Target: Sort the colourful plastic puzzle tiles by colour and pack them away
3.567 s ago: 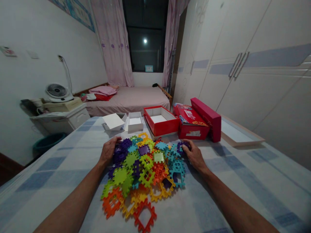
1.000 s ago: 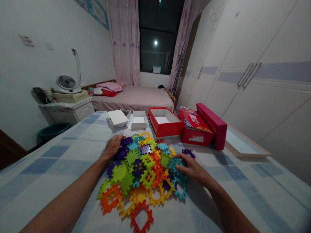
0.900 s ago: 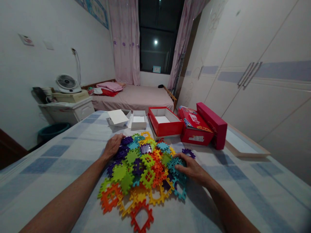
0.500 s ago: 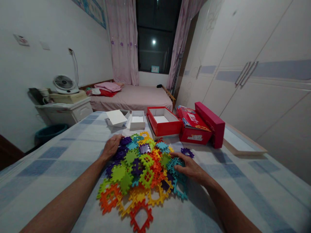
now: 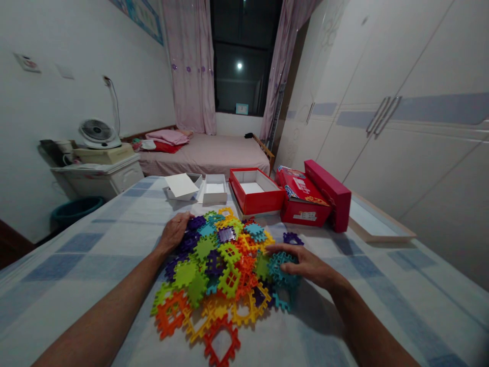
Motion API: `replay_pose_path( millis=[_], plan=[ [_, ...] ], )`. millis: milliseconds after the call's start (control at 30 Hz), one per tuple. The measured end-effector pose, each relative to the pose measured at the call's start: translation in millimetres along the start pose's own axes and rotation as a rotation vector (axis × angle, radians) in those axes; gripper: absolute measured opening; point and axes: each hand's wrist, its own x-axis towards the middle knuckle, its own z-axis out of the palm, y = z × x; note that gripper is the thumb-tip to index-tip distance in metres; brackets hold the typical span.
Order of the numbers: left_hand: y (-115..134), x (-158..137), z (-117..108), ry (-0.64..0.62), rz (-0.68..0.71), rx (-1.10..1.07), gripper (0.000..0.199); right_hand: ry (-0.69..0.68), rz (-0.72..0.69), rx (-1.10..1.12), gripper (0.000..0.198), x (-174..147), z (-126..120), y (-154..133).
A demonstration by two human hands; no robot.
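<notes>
A heap of interlocking plastic building pieces (image 5: 206, 250) with toothed edges lies before me, in green, purple, orange, yellow and teal. My left hand (image 5: 175, 232) rests flat along the heap's left side, against purple pieces (image 5: 189, 242); its fingertips are partly hidden. At the right side, my right hand (image 5: 303, 262) has its fingers and thumb around a round teal toothed piece (image 5: 280, 267). Another teal piece (image 5: 282, 300) lies just below that hand. A purple piece (image 5: 293, 238) sits apart behind it, and a red frame piece (image 5: 221, 339) lies nearest to me.
Behind the heap stand small white boxes (image 5: 215, 189), an open red box (image 5: 257, 204) and a red printed box (image 5: 305, 209) with a long red box (image 5: 332, 196) leaning on it. A shallow white tray (image 5: 378, 219) lies at far right. Checked cloth (image 5: 87, 255) covers the surface.
My right hand has shifted slightly right and toward me, and the teal pieces under it have moved and turned. My left hand stays at the purple pieces. The view has shifted slightly.
</notes>
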Motion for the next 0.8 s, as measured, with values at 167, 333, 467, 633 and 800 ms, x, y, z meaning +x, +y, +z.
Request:
replay_pose_path(
  millis=[167,333,467,633,800],
  plan=[
    [1,-1,-1,0.007,-0.001,-0.006,0.056,0.091,0.024,-0.011,0.052,-1,-3,-3],
    [0,-1,-1,-0.006,0.015,0.007,0.055,0.45,0.075,-0.089,0.051,2,-21,11],
    [-1,0,-2,-0.012,0.028,0.022,0.056,0.801,0.117,-0.161,0.052,2,-45,32],
    [-3,1,-2,-0.019,0.048,0.039,0.058,1.066,0.134,-0.357,0.047,5,-75,66],
    [-6,1,-1,-0.017,0.044,0.031,0.057,1.151,0.002,-0.657,0.046,11,-72,69]
  ],
)
